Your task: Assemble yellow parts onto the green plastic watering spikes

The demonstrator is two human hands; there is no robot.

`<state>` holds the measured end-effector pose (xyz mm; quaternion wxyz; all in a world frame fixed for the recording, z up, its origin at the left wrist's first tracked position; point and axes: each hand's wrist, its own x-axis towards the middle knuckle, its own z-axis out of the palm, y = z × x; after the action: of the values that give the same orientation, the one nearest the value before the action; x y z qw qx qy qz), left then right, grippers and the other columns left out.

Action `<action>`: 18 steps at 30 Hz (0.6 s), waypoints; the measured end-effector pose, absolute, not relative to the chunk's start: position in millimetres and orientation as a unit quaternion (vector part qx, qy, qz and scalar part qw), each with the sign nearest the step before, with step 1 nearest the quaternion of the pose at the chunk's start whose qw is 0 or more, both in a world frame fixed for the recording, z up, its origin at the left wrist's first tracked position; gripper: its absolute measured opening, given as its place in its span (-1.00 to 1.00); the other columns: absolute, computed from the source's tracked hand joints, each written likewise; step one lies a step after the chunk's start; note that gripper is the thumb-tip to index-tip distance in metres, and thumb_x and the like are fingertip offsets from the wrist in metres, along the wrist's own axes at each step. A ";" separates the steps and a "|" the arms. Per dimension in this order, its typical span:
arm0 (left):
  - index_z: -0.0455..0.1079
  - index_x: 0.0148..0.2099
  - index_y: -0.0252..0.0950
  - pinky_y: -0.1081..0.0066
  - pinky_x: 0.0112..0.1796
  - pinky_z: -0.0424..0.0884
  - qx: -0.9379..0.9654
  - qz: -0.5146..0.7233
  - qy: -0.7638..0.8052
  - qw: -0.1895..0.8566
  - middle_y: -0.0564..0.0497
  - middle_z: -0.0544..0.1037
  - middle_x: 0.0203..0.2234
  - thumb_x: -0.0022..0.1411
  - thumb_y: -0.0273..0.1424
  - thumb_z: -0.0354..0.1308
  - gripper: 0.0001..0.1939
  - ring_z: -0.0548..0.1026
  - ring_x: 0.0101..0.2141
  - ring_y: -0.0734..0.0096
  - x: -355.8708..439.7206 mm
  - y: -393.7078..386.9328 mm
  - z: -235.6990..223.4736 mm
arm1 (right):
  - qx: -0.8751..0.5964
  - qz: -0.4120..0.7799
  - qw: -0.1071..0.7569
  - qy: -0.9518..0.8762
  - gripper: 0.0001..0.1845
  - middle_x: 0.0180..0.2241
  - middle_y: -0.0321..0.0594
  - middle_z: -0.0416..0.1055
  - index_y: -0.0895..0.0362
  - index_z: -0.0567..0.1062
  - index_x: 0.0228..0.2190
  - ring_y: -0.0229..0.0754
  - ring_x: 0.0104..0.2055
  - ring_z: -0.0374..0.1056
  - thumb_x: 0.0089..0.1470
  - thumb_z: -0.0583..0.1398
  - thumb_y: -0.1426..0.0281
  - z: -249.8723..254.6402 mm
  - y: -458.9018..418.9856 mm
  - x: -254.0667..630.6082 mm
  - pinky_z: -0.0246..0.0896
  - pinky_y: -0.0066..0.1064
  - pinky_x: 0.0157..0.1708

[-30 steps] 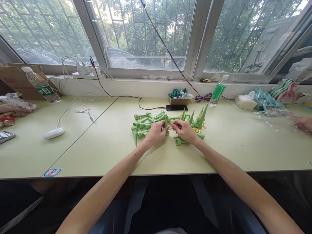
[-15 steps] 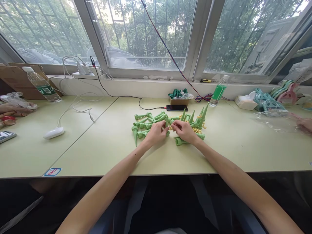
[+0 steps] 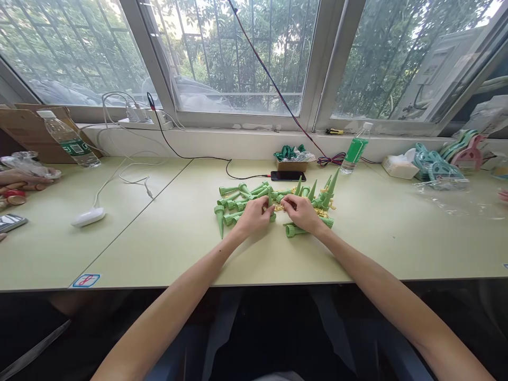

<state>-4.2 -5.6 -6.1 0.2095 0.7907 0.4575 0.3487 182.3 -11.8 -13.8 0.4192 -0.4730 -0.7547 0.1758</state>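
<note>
My left hand (image 3: 256, 214) is closed around a green watering spike (image 3: 270, 197), its pointed end up. Just to the right, my right hand (image 3: 298, 210) pinches a small yellow plastic piece (image 3: 279, 208) close to that spike; whether the two touch I cannot tell. Many loose green spikes (image 3: 232, 202) lie in a heap beyond and left of my left hand. Past my right hand, several spikes (image 3: 332, 186) point upward among yellow pieces (image 3: 320, 212). One more spike (image 3: 293, 230) lies under my right wrist, its wide hollow end facing left.
Behind the heap are a black phone (image 3: 288, 175) on a cable and a small box (image 3: 291, 165). A water bottle (image 3: 356, 148) stands at the back right, near a tissue box (image 3: 400, 164) and plastic hangers (image 3: 440, 166). A white mouse-shaped device (image 3: 89, 217) lies left. Another person's hand (image 3: 24, 180) is at far left.
My right hand has shifted slightly right, away from the spike. The spike in my left hand has tilted a little. At the far right, another person's hand has mostly left the view.
</note>
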 end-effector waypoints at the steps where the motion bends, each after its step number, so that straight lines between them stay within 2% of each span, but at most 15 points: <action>1: 0.23 -0.42 -0.26 0.35 -0.44 0.22 0.790 0.349 0.459 0.209 0.01 0.46 -0.50 0.28 -0.31 0.05 -0.78 0.32 -0.51 0.40 -4.2 -5.6 -6.1 | -0.476 0.173 0.420 -0.753 -0.71 -0.53 -0.25 0.42 0.11 0.43 -0.47 -0.22 -0.49 0.27 0.24 0.08 0.27 -13.8 -11.7 182.3 0.11 -0.40 -0.43; 18: 0.21 -0.43 -0.26 0.37 -0.45 0.21 0.777 0.360 0.471 0.212 0.01 0.46 -0.49 0.27 -0.32 0.05 -0.77 0.32 -0.52 0.43 -4.2 -5.3 -5.2 | -0.507 0.154 0.430 -0.731 -0.72 -0.55 -0.25 0.38 0.11 0.41 -0.49 -0.22 -0.50 0.22 0.21 0.09 0.28 -12.3 -12.2 182.3 0.08 -0.39 -0.44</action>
<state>-4.2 -5.3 -5.2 0.2117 0.7770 0.4713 0.3597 182.3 -12.2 -12.3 0.4302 -0.5070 -0.7308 0.1544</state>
